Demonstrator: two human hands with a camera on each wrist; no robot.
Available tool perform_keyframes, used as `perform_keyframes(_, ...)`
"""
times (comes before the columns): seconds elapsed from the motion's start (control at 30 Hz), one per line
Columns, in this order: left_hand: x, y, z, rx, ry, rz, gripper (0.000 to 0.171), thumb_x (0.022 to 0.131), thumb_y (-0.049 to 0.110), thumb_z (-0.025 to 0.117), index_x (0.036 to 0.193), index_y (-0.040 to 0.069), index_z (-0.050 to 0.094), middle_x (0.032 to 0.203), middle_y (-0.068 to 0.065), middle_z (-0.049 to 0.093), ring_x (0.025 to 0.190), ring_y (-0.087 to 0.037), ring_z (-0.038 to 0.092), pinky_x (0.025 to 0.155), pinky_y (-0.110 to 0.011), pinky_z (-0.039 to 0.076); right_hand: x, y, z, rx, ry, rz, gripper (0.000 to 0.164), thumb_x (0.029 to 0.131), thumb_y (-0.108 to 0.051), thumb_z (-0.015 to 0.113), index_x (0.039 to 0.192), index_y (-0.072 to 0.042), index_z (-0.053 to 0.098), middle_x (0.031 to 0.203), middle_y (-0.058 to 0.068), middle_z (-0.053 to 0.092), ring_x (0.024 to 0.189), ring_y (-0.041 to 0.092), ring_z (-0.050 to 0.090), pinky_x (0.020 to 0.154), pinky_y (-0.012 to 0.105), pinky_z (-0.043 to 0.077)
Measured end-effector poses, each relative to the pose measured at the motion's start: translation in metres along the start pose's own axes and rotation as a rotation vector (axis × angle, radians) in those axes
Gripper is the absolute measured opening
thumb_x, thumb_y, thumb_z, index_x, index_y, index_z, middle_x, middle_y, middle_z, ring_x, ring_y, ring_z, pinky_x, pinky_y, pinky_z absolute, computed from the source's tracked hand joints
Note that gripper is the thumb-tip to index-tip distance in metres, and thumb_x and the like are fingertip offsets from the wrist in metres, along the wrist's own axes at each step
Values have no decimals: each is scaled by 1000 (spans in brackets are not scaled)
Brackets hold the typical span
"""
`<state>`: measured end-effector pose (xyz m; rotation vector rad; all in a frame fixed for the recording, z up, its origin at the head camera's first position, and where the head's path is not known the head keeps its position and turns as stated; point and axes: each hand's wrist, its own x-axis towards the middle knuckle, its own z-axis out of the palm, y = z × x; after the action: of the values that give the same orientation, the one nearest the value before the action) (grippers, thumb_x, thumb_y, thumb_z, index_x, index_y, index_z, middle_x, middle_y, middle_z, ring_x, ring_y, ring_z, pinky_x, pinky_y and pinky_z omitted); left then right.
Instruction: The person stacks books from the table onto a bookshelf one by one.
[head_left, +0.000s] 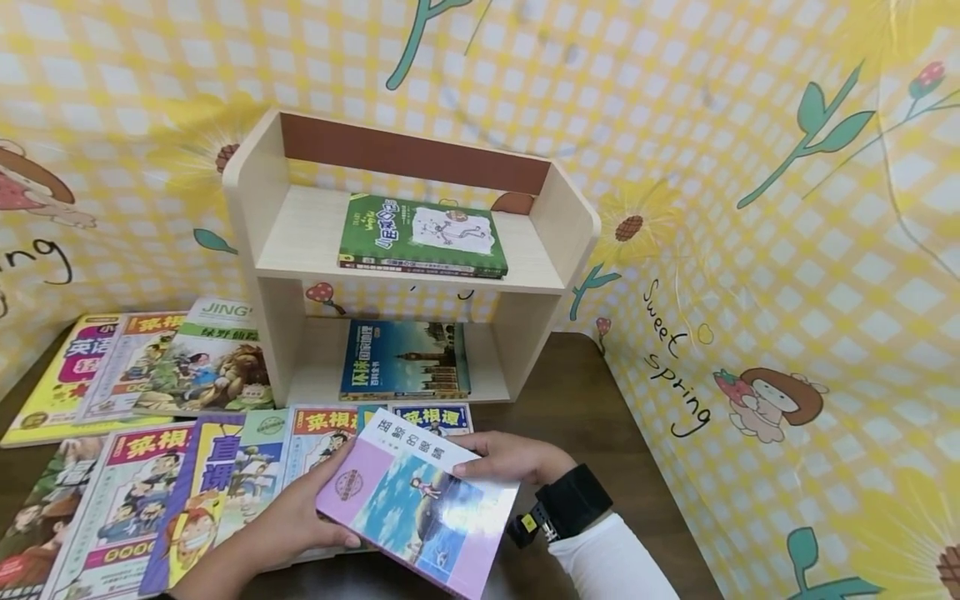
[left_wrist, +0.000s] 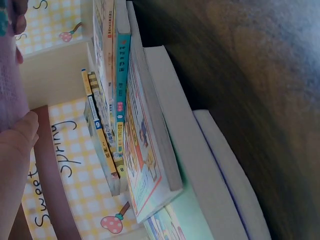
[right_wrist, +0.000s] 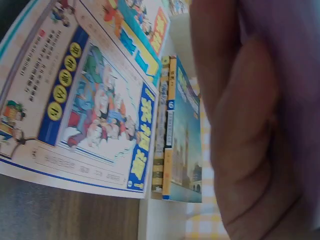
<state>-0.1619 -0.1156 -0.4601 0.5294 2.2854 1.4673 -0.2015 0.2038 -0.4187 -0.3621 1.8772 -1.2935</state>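
Both hands hold a paperback book (head_left: pixel 420 500) with a pink, white and blue cover, tilted above the dark table. At its left edge my left hand (head_left: pixel 303 508) grips it, thumb on the cover. The right hand (head_left: pixel 517 458) pinches the upper right side, thumb on the cover and fingers underneath. In the left wrist view the left hand (left_wrist: pixel 17 150) wraps the book's pink edge (left_wrist: pixel 10 85). Close up in the right wrist view are the right hand's curled fingers (right_wrist: pixel 245 145) under the book. Behind stands a two-tier wooden shelf (head_left: pixel 273 333).
A green book (head_left: pixel 420 237) tops a small stack on the upper shelf; a blue book (head_left: pixel 405 358) tops another below. Several comic books and magazines (head_left: pixel 135 500) spread over the table (head_left: pixel 592 417) at left and in front of the shelf. A yellow checked cloth (head_left: pixel 712 208) hangs around.
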Motion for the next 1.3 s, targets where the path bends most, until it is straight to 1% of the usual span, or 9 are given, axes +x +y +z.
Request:
perform_keyframes(0.1,-1,0,-1,-4,14,-14,120,66,33,88,155,6,13,155,-27,20,138,-49,24,106,-68,23,-2,0,-3,32,-7,-36,53,101,-20,52,151,-20,35,112,13,68,74,16,70,65,29,58)
perform_keyframes(0.17,-3,0,-1,-5,36,-25,120,66,33,88,155,6,11,156,-27,19,138,-48,24,106,-68,23,-3,1,-4,85,37,-66,52,101,-19,50,151,-16,36,117,16,66,76,15,70,66,28,58)
perform_keyframes(0.3,-5,2,-2,11,125,-56,123,66,33,88,156,8,7,155,-27,22,130,-43,37,103,-64,31,-4,5,-3,248,207,-143,56,101,-21,48,152,-8,29,127,18,60,83,14,68,70,26,56)
perform_keyframes(0.47,-4,5,-2,45,231,-95,128,66,37,88,156,12,0,152,-27,26,115,-33,47,97,-56,42,-1,4,11,430,426,-245,64,99,-17,49,153,-2,18,123,16,61,88,12,66,74,26,53)
perform_keyframes(0.7,-6,19,2,23,355,-32,128,69,32,87,156,18,-5,155,-25,22,115,-34,48,94,-49,46,-7,-7,36,492,592,-371,81,96,-10,52,156,-12,-4,147,27,37,104,18,63,77,24,53)
perform_keyframes(0.8,-6,26,3,13,409,3,126,70,28,87,156,22,-5,151,-24,29,113,-33,49,90,-41,50,-12,-14,45,554,591,-445,86,96,-5,50,155,-17,-12,156,21,23,115,24,60,85,27,54)
perform_keyframes(0.93,-8,35,5,6,478,54,126,70,23,88,156,23,-4,140,-22,40,105,-28,53,78,-26,50,-20,-23,56,582,559,-513,87,96,-1,49,155,-23,-11,161,12,14,117,26,59,87,33,54)
perform_keyframes(1.17,-11,52,3,-11,563,136,125,71,17,87,156,23,-4,143,-23,36,93,-1,50,71,-16,50,-34,-35,70,417,582,-566,95,91,-2,60,156,-19,-7,160,12,15,128,27,48,97,30,48)
perform_keyframes(1.3,-12,62,-2,0,586,144,125,71,17,87,156,24,-4,145,-23,34,93,-2,48,70,-14,47,-37,-39,75,348,589,-589,105,88,-6,69,155,-24,-9,161,9,10,132,31,44,99,32,46)
